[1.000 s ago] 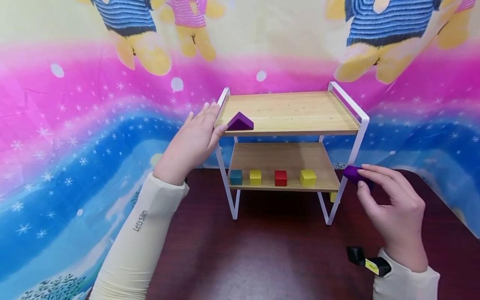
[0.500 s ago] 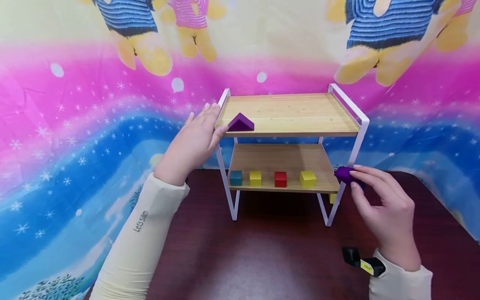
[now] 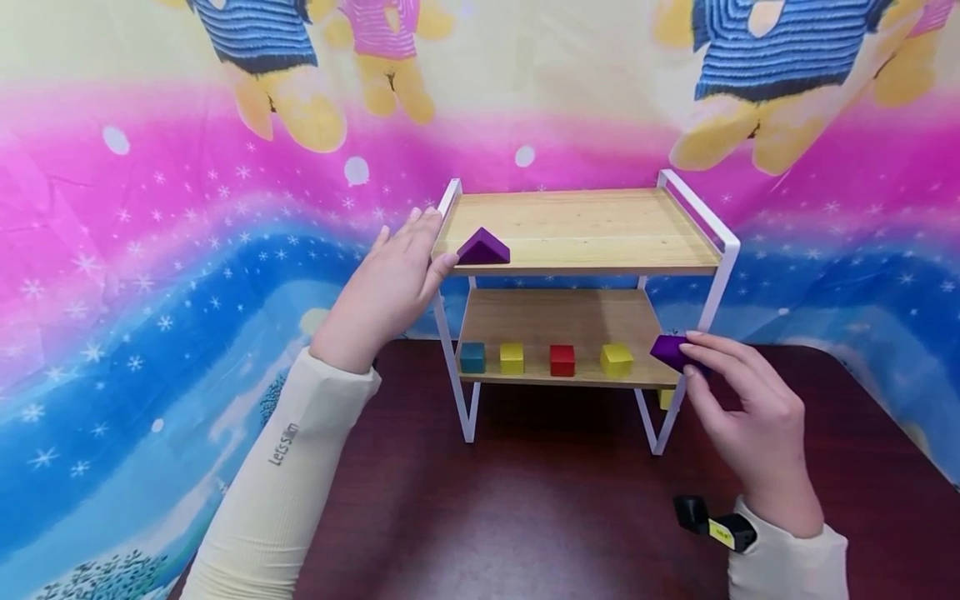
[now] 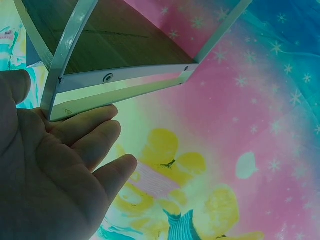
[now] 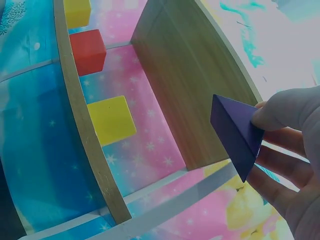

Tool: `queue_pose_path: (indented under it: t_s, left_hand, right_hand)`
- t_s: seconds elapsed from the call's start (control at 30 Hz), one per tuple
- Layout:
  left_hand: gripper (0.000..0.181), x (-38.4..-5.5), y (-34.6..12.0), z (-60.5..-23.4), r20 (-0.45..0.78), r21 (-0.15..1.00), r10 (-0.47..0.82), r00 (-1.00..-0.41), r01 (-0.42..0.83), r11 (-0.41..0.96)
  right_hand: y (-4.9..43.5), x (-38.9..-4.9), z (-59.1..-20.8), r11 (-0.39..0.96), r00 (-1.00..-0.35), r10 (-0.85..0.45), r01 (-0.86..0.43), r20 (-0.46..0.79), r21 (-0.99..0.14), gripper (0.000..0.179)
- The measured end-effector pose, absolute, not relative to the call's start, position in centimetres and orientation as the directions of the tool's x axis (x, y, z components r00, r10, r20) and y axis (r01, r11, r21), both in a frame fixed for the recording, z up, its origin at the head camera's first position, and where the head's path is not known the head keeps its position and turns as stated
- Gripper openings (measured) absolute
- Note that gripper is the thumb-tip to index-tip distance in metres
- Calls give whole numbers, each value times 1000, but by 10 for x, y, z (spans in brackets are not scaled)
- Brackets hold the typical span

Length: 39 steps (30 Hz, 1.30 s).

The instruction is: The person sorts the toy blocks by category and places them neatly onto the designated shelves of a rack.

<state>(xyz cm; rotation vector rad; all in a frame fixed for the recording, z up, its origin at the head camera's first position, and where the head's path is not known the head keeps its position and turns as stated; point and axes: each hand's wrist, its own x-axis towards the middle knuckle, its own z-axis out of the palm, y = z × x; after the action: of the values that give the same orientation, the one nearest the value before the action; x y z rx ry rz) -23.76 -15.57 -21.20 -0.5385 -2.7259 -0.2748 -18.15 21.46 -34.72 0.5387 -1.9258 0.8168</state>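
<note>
My left hand (image 3: 386,287) rests its straight fingers along the upper left of the white-framed shelf; in the left wrist view the fingers (image 4: 95,125) touch the white frame (image 4: 55,95). Close to its thumb, a purple triangular block (image 3: 483,247) sits on the front left of the top board (image 3: 577,225). My right hand (image 3: 750,408) pinches a second purple triangular block (image 3: 667,352) between thumb and fingertips, in front of the right shelf leg. The right wrist view shows this purple block (image 5: 235,132) held in the air, beside the upper board (image 5: 185,85).
On the lower board (image 3: 558,312) stand a teal cube (image 3: 472,357), a yellow cube (image 3: 512,357), a red cube (image 3: 562,360) and another yellow cube (image 3: 617,359). A further yellow block (image 3: 665,399) shows behind the right leg. The shelf stands on a dark red table (image 3: 495,500) against a printed cloth.
My right hand has moved left with the purple triangular block, from outside the right shelf leg to across it. My left hand has stayed at the frame.
</note>
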Motion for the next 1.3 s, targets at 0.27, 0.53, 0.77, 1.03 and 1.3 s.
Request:
queue_pose_path:
  t_s: [0.27,0.53,0.77,1.03,1.3]
  left_hand:
    - [70,-238,-153,-214,370,121,339,-865,407,905]
    - [70,-237,-153,-213,376,116,330,-866,397,910]
    - [70,-237,-153,-214,381,115,333,-863,401,909]
    - [70,-236,-154,-214,378,113,325,-867,392,913]
    - [70,-237,-156,-214,371,125,318,-872,386,914]
  right_hand:
    - [211,-182,-349,678,-470,-48,-663,881,-317,42]
    - [205,-186,-343,663,-453,-65,-686,889,-301,38]
    - [200,-189,-339,651,-454,-83,-699,887,-296,38]
    - [196,-194,-332,642,-427,-103,-718,898,-268,36]
    - [192,-197,-322,619,-404,-120,-745,907,-250,35]
